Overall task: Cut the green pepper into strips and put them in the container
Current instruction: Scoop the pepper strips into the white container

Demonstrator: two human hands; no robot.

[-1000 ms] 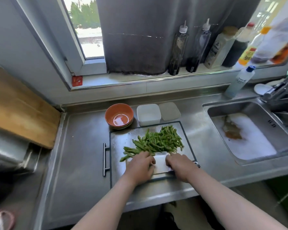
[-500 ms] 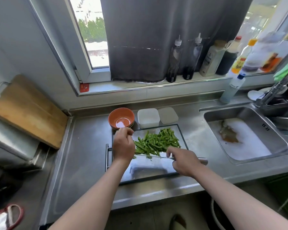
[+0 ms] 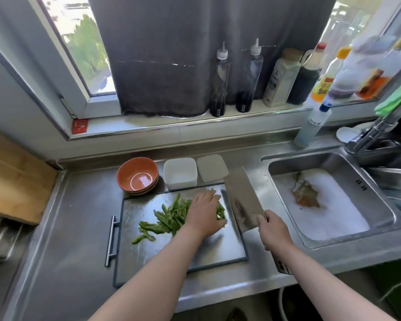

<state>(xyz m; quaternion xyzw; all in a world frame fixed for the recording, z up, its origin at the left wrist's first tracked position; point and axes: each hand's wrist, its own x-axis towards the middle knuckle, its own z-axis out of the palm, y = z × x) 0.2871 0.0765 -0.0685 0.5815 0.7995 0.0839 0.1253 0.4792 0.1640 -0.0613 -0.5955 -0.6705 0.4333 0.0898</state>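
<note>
A pale wooden board with visible grain leans at the far left, above the brushed steel counter. A round steel bar handle sticks out from the left edge of the flat, dark-rimmed, shiny metal cutting board. Just beyond the board's far-left corner is a short stack of glossy orange bowls, round and smooth inside. The green pepper strips lie in a loose heap across the middle of the board, thin, slightly curled and wet-looking, with a few strays trailing to the near left. The left hand lies palm down on the right part of the heap, fingers stretched out and only gently bent, touching the strips rather than closing round them. Beyond it, just past the board's far edge, sits the container, a square translucent white plastic tub with rounded corners, and its matching flat lid lies just to the right. The cleaver, a broad rectangular steel blade with a smeared face, is lifted and tilted over the board's right edge. The right hand is wrapped tightly round its dark handle. Farther right, the steel sink holds white foam.
</note>
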